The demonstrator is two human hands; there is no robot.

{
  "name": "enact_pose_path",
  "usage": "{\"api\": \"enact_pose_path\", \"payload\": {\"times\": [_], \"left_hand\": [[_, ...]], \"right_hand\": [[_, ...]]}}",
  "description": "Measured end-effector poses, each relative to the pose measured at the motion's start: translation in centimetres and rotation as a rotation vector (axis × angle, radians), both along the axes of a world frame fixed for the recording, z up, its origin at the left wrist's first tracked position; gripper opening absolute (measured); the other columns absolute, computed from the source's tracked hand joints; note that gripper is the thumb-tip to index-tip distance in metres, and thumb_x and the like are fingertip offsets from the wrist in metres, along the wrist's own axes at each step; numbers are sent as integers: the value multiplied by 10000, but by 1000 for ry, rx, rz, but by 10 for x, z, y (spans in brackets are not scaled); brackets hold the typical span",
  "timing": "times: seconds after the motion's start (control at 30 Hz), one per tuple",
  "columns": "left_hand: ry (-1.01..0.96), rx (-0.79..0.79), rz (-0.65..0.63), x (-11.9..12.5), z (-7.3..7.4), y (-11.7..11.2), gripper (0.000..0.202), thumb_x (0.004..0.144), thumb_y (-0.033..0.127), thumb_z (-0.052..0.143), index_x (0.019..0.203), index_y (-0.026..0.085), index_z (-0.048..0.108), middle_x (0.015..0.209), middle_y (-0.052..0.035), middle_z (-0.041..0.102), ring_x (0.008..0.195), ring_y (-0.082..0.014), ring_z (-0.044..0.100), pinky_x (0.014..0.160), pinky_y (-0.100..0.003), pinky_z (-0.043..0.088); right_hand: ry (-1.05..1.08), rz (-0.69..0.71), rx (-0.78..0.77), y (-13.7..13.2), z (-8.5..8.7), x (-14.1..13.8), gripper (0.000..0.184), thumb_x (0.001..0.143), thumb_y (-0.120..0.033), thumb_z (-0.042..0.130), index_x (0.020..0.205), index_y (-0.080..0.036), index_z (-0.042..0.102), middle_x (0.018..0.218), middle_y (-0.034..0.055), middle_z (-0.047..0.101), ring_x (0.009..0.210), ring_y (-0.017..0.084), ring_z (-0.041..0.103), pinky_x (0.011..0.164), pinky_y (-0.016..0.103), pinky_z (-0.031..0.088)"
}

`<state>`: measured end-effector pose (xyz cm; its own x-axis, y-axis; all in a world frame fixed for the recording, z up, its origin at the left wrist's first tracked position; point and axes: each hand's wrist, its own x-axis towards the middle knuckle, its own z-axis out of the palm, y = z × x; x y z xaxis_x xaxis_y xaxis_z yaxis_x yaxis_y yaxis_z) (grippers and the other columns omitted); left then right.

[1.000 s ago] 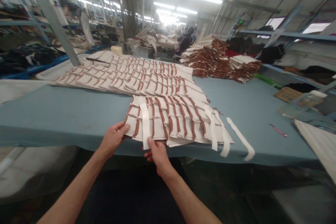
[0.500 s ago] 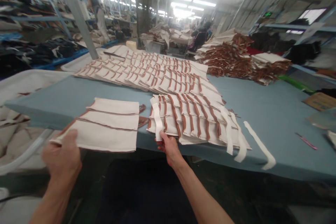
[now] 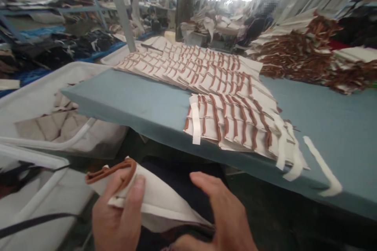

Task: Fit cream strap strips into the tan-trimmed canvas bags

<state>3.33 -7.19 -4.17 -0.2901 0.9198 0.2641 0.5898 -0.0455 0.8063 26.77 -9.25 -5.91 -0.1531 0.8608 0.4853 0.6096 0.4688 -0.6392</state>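
Note:
My left hand (image 3: 120, 208) is closed on a cream fabric panel (image 3: 165, 200) with brown trim at one end, its thumb pressed on the cloth. The panel is folded or curled and tilts down to the right over my lap. By its lower right end, my right hand (image 3: 224, 211) has thumb and fingers apart with nothing between them. Whether it touches the panel's edge I cannot tell. Overlapping cream panels with brown edges (image 3: 235, 125) lie on the table in front, a white strip (image 3: 196, 121) laid across their left end.
The blue-green table (image 3: 153, 98) bears more rows of panels (image 3: 188, 66) and a tall pile of cream and brown pieces (image 3: 303, 47). Loose white strips (image 3: 324, 166) lie at the right. White bins (image 3: 85, 135) holding fabric stand at the left. People are in the background.
My left hand has brought the panel from the table's edge to my lap, folding or curling it. My right hand has left the white strip and moved down beside the panel. The view has shifted left.

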Motion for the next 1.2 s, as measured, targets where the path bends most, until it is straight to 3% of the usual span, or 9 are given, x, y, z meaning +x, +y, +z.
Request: {"api": "enact_pose_path", "payload": {"times": [0.13,0.3,0.47,0.57,0.7,0.83,0.93,1.1,1.2], "left_hand": [[-98,2,-114,51,5,-11,242,1047,456,619,900,286,709,779,17,752,650,-212,683,582,-289,574],[-191,-31,-368,49,-14,-30,275,1036,531,598,1030,302,749,872,-29,805,734,-268,762,677,-352,648],[69,133,-276,42,-39,-22,202,1053,430,644,1195,299,704,1163,-52,812,1028,-288,796,949,-402,658],[176,233,-444,50,-47,-10,202,1067,372,663,1236,259,669,1226,-72,781,1124,-270,782,1019,-383,651],[210,257,-549,61,-51,0,266,1092,326,637,1336,220,628,1296,-115,747,1210,-283,757,1073,-415,642],[208,310,-630,66,-49,6,239,1074,252,646,1312,231,652,1266,-101,766,1178,-273,762,1070,-413,630],[169,350,-648,68,-44,7,141,1030,191,674,1157,248,690,1085,-41,806,1021,-235,781,1010,-372,624],[-6,60,-702,66,-22,-1,110,936,228,623,927,260,728,878,-7,820,772,-212,780,743,-304,629],[-66,-173,-684,63,-10,-2,219,948,338,589,896,259,787,850,-21,837,760,-238,795,723,-314,633]], "right_hand": [[-108,-82,190,-4,-4,-29,306,1002,-174,607,1303,-222,633,1056,124,833,832,266,795,723,379,631],[-95,47,131,0,-9,12,189,1097,-154,528,1214,-225,659,938,67,822,786,194,775,692,289,580],[-165,-18,70,-20,-12,43,358,1203,-289,405,1030,-192,702,808,59,762,675,163,686,634,284,496],[-195,-62,52,-28,-17,46,472,1219,-323,341,914,-191,676,755,60,705,650,163,636,605,296,456],[-221,-61,43,-34,-22,48,483,1221,-352,347,954,-184,713,775,66,715,671,168,640,617,296,459],[-263,-37,33,-36,-26,52,443,1216,-360,398,1021,-179,752,824,74,748,699,170,666,643,293,473],[-276,-19,20,-36,-28,53,390,1207,-346,450,1048,-182,767,838,72,756,711,169,680,655,289,473],[-303,-5,-1,-35,-30,47,362,1203,-315,468,1050,-183,768,859,65,763,730,171,671,673,288,475],[-305,35,-41,-35,-27,40,352,1195,-293,473,1027,-176,758,854,59,752,730,173,648,672,291,477]]}}
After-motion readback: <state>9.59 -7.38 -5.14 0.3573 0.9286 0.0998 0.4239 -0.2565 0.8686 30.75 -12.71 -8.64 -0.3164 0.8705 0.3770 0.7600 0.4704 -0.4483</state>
